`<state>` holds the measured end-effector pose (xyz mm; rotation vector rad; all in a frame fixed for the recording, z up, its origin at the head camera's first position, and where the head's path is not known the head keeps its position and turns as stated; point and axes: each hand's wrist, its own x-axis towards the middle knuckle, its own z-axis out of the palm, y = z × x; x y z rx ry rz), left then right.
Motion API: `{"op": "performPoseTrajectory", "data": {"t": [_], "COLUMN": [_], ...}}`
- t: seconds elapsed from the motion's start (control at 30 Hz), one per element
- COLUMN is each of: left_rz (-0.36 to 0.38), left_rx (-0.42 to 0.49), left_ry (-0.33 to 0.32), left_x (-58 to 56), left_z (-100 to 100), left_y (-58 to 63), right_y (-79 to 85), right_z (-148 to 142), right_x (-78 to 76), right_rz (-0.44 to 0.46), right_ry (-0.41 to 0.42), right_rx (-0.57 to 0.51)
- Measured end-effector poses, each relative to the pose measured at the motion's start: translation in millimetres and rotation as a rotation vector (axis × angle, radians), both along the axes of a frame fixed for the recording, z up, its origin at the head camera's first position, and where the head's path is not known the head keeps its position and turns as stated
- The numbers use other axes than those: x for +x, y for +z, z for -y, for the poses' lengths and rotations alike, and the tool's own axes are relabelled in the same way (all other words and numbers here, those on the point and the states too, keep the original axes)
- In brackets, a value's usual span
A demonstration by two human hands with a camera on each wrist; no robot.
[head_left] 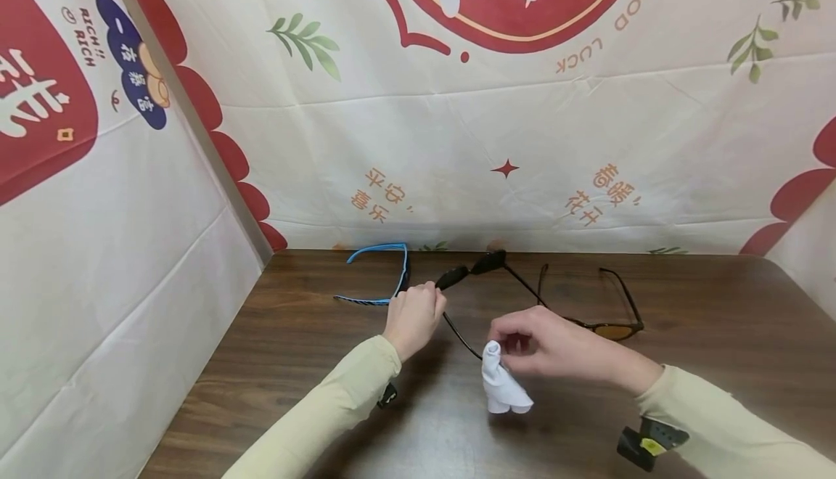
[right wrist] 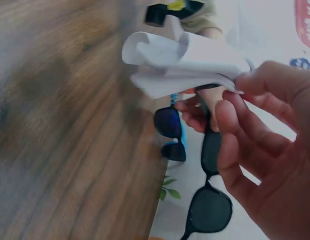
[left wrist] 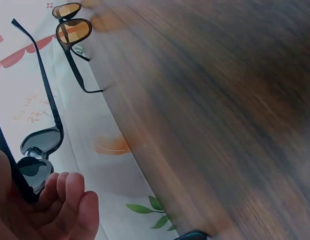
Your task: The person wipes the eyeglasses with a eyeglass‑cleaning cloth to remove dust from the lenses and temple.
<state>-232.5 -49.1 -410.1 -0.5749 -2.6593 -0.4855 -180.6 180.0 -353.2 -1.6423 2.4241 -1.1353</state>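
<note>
The black sunglasses [head_left: 488,262] are up over the table [head_left: 261,392], toward its back edge, with the left hand [head_left: 414,319] gripping the left end of their front. From that grip the row of 2 dark lenses slants away to the right, rising toward the back edge. The 2 temples reach out rightward and toward the front edge.

The right hand [head_left: 555,345] pinches a white cloth [head_left: 503,385] between thumb and forefinger, its other fingers loosely bent. The cloth hangs in folds off those fingertips, its loose end toward the front edge. So the cloth sits to the right of the left hand and closer to the front edge than the lenses are; from the right hand, the lenses lie leftward and toward the back edge. The nearer temple ends right by the cloth, though I can't tell whether they touch. The left hand is the nearer to the lenses, being on the frame itself.

Toward the back edge, left of the gripping hand, are blue-framed sunglasses [right wrist: 167,123]. Amber-lensed glasses [head_left: 614,332] lie beyond the right hand, toward the back right corner.
</note>
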Motion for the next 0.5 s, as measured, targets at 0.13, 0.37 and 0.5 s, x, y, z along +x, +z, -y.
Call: {"op": "performPoseTrajectory", "data": {"t": [0.13, 0.37, 0.5], "left_rz": [0.019, 0.042, 0.068], "left_rx": [0.006, 0.018, 0.036], "left_ry": [0.003, -0.02, -0.046], "left_x": [4.4, 12.7, 17.8], "left_z": [-2, -4, -4], "left_y": [2.9, 5.2, 4.1], "right_y": [-3.0, -4.5, -9.9], "right_z": [10, 21, 26], "right_x": [-2.8, -11.0, -18.4], "right_rz": [-0.14, -0.287, -0.339], "right_ry": [-0.076, -0.159, -0.183], "right_rx": [0.042, 0.09, 0.092]}}
